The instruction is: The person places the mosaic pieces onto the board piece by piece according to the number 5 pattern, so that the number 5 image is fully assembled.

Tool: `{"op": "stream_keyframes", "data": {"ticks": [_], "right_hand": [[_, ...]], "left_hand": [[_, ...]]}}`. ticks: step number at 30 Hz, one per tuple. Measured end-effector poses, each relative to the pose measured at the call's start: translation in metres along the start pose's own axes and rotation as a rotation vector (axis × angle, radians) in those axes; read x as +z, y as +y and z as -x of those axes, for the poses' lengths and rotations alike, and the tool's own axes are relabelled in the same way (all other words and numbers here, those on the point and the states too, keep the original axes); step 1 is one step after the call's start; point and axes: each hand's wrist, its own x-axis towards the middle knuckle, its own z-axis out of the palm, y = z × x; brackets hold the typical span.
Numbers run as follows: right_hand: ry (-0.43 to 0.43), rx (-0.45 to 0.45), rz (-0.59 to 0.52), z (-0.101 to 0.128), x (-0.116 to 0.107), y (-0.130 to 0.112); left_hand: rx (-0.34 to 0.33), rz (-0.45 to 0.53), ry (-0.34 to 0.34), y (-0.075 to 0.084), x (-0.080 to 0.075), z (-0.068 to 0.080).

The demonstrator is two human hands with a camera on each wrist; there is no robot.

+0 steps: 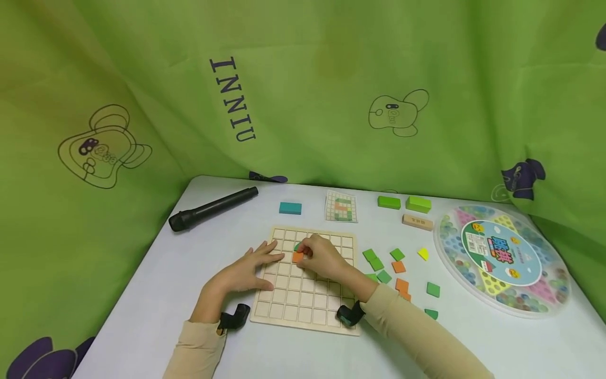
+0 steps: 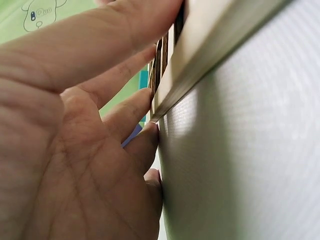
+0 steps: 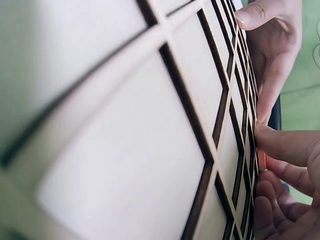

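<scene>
board: pale wooden grid board with square cells point(image 1: 307, 295), flat on the white counter point(image 1: 151, 300), near the front edge.
right hand: right hand point(image 1: 324, 258) over the board's upper middle, fingers curled, pinching a small orange square tile point(image 1: 298, 257) down onto a cell. Right wrist view shows the tile's orange edge point(image 3: 261, 160) between the fingertips point(image 3: 272, 142), against the grid.
green tile: a bit of a green piece point(image 1: 297, 246) shows just above the orange one, mostly hidden by the fingers.
left hand: left hand point(image 1: 246, 271) flat, fingers straight and spread, resting on the board's left edge; holds nothing. Left wrist view: fingers point(image 2: 130, 115) touching the board's rim point(image 2: 200, 65).
loose tiles: green and orange square tiles point(image 1: 385, 266) plus one yellow piece point(image 1: 423, 253) scattered on the counter right of the board.
pattern card: small printed grid card point(image 1: 341, 206) behind the board.
blocks: teal block point(image 1: 290, 208), two green blocks point(image 1: 404, 203), one plain wooden block point(image 1: 417, 222) along the back.
other: black cylindrical marker-like thing point(image 1: 213, 209) back left; round clear lidded marble game tray point(image 1: 502, 258) far right.
</scene>
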Motion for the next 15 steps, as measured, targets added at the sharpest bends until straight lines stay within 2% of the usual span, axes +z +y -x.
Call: {"op": "stream_keyframes", "data": {"ticks": [8,15], "right_hand": [[-0.007,0.028,-0.045,0.014,-0.007,0.005],[0.081,0.013,-0.098,0.057,-0.035,0.016]], "left_hand": [[-0.001,0.001,-0.010,-0.003,0.004,-0.004],[-0.003,0.004,0.013,-0.004,0.003,-0.002]]}}
